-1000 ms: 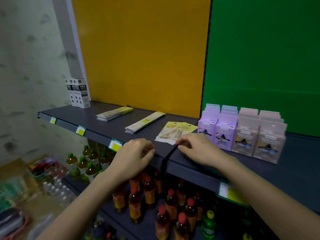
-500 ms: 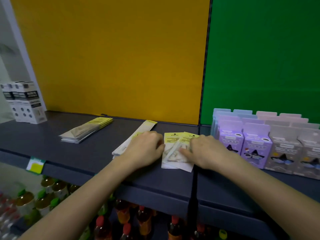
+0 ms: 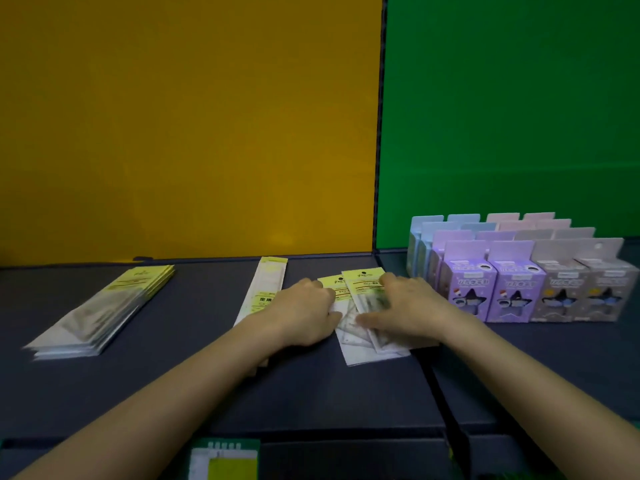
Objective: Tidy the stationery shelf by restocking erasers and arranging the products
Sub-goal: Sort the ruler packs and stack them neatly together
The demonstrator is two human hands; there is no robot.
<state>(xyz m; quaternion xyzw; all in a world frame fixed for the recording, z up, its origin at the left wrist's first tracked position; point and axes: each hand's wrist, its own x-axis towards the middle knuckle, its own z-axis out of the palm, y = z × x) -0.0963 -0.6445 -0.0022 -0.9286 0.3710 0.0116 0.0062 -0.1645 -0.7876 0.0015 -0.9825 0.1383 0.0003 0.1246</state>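
Two flat clear packets with yellow headers (image 3: 367,351) lie overlapped on the dark shelf (image 3: 173,393), near the seam between its two boards. My left hand (image 3: 304,313) is curled against their left edge, fingers bent onto them. My right hand (image 3: 405,306) lies on top of them from the right, its thumb across the clear part. Much of the packets is hidden under my hands. A long narrow yellow-topped pack (image 3: 266,282) lies just left of my left hand, partly under my forearm.
A fanned stack of long yellow-topped packs (image 3: 104,313) lies at the left. Rows of upright purple, grey, blue and pink boxes (image 3: 519,289) stand at the right, close to my right wrist. Yellow and green back panels rise behind. A price tag (image 3: 225,459) sits on the shelf's front edge.
My view has moved closer and up, so the lower shelf of bottles is out of sight. Both hands went from the shelf's front edge onto the two packets and now press them together.
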